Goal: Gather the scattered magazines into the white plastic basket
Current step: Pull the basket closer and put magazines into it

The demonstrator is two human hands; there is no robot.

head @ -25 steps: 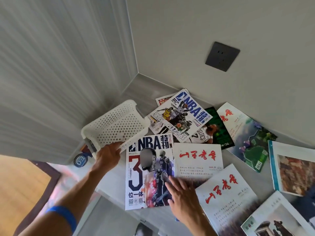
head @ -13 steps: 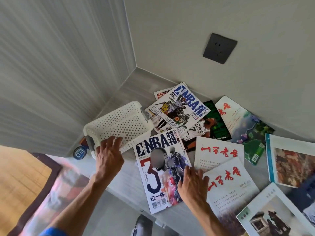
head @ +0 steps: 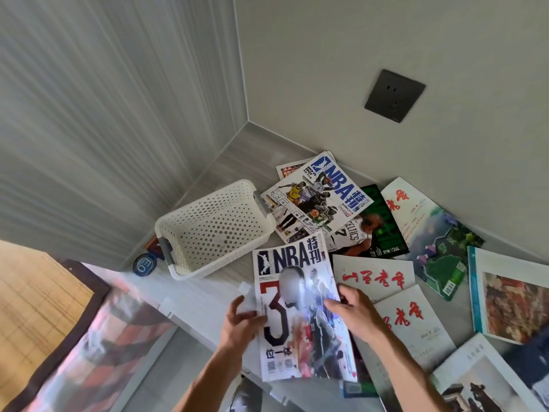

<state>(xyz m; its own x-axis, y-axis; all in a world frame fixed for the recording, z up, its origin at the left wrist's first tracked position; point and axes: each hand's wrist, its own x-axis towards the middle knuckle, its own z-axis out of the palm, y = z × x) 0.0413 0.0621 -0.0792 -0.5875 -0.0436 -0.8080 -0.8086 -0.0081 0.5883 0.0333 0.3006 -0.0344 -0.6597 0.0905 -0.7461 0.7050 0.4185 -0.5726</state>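
From my head view, my left hand (head: 240,321) and right hand (head: 353,313) both pinch the glossy NBA magazine with the big red 3 (head: 300,310), fingers curled on its side edges. Its long side points up at the white plastic basket with holes (head: 214,230), just past its top edge on the grey tabletop (head: 225,165). A second ago my left hand touched the basket and my right lay flat

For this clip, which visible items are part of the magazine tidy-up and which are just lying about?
Part of the job:
- white basket, nothing visible inside
- NBA magazine with the big 3, gripped by left hand and right hand
- other scattered magazines, e.g. the red-titled one

Just lying about:
- round blue badge beside the basket
- dark wall socket
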